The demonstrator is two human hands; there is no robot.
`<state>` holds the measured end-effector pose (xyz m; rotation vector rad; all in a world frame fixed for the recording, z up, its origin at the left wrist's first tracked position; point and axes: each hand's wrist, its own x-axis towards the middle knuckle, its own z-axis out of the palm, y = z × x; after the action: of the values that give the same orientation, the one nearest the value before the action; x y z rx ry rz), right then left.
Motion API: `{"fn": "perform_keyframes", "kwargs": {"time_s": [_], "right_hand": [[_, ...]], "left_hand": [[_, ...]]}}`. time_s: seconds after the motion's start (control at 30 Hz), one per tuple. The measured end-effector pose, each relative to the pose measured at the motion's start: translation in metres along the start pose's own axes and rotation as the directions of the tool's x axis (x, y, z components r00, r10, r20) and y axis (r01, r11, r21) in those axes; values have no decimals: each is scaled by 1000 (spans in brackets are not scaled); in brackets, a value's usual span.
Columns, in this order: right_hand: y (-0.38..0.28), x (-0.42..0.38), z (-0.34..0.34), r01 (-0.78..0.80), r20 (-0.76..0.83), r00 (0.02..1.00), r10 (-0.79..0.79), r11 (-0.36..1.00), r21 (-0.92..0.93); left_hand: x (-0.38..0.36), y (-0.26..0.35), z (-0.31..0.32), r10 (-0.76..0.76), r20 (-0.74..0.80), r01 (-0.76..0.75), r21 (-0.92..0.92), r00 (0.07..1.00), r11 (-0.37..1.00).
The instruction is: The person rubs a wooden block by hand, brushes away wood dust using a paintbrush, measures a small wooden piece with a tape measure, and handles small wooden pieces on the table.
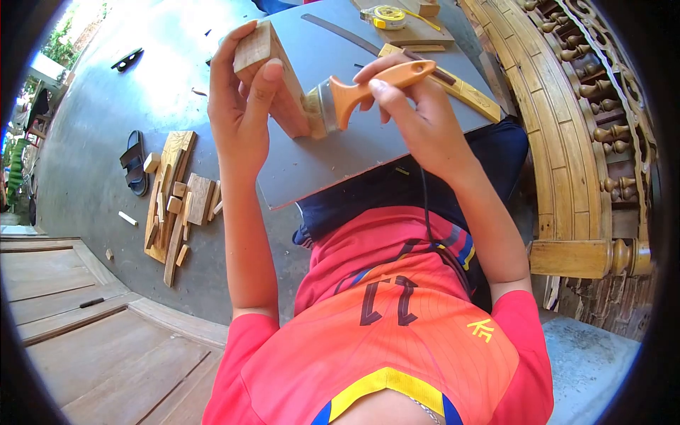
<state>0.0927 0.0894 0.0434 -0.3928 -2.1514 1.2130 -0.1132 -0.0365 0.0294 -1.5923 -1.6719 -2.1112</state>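
Observation:
My left hand point(244, 106) is closed around a wooden block point(283, 95), tilted up over the grey board point(312, 170) in front of me. Between the fingers and thumb of my right hand point(418, 106) is a paintbrush point(354, 92) with an orange handle. Its bristles touch the lower end of the block's side. Close behind my right hand lies a yellow wooden strip point(467, 95) with a dark piece along it. The fingers of my right hand partly cover the brush handle.
A metal ruler point(340, 32) and a yellow tape measure point(388, 17) lie on the board's far part. Wood offcuts point(170, 205) and a sandal point(133, 163) are on the floor at left. A carved wooden bench point(545, 134) stands at right.

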Motion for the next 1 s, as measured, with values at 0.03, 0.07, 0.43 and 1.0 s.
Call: {"fn": "perform_keyframes", "kwargs": {"time_s": [0.03, 0.07, 0.43, 1.0], "right_hand": [[-2, 2, -3, 43, -24, 999, -42, 999, 27], [-5, 3, -9, 36, -54, 998, -35, 999, 19], [-35, 24, -29, 3, -71, 994, -81, 682, -731], [-77, 92, 115, 359, 262, 907, -331, 931, -68]], "left_hand": [[-1, 0, -2, -5, -2, 5, -10, 1000, 1000], [-3, 0, -6, -15, -31, 16, 26, 999, 1000], [-36, 3, -78, -122, -532, 116, -44, 838, 992], [-52, 65, -136, 466, -703, -25, 539, 538, 842]]}}
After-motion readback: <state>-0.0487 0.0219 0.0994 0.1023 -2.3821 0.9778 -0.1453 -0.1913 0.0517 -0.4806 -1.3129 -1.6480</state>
